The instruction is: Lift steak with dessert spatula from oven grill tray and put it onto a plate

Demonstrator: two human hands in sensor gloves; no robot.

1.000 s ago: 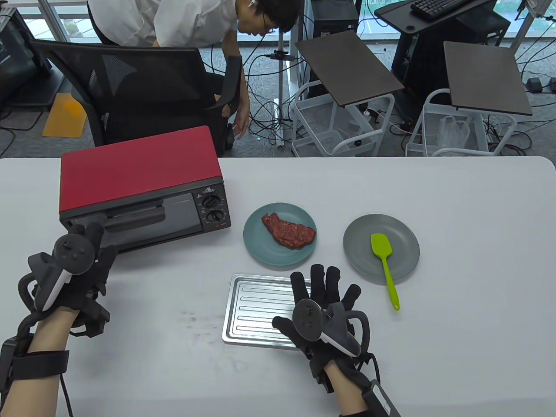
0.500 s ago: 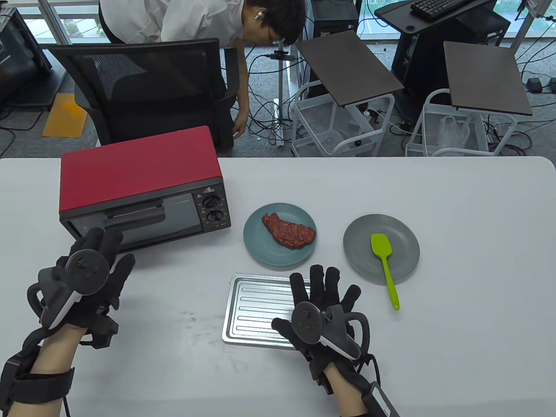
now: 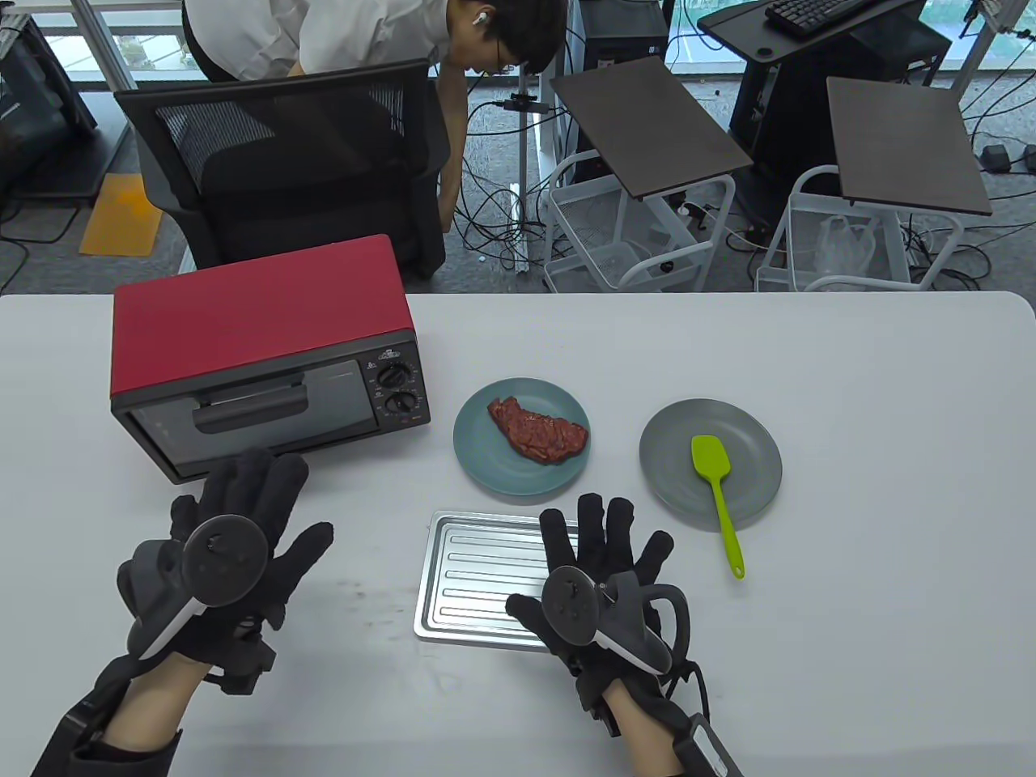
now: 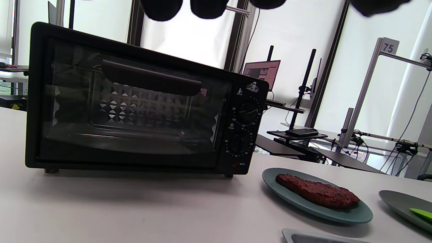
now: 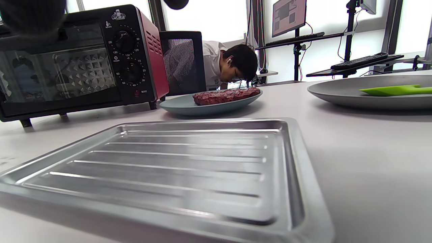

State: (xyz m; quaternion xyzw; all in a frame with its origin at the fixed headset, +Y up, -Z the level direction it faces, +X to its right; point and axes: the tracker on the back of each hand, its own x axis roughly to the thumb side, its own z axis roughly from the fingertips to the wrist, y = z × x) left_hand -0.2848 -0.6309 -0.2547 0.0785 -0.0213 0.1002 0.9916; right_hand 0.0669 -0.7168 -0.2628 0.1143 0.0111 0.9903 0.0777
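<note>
We see the steak (image 3: 538,429) lying on the teal plate (image 3: 477,461), just beyond the oven grill tray (image 3: 477,579), which holds nothing. The green dessert spatula (image 3: 716,494) rests on a grey plate (image 3: 753,486) to the right, its handle reaching past the rim. Our right hand (image 3: 603,575) lies spread flat over the tray's right end, gripping nothing. Our left hand (image 3: 235,550) is spread open above the desk (image 3: 850,647), in front of the closed red oven (image 3: 263,344).

The number 75 stands on a small sign (image 4: 388,47) atop a metal post.
</note>
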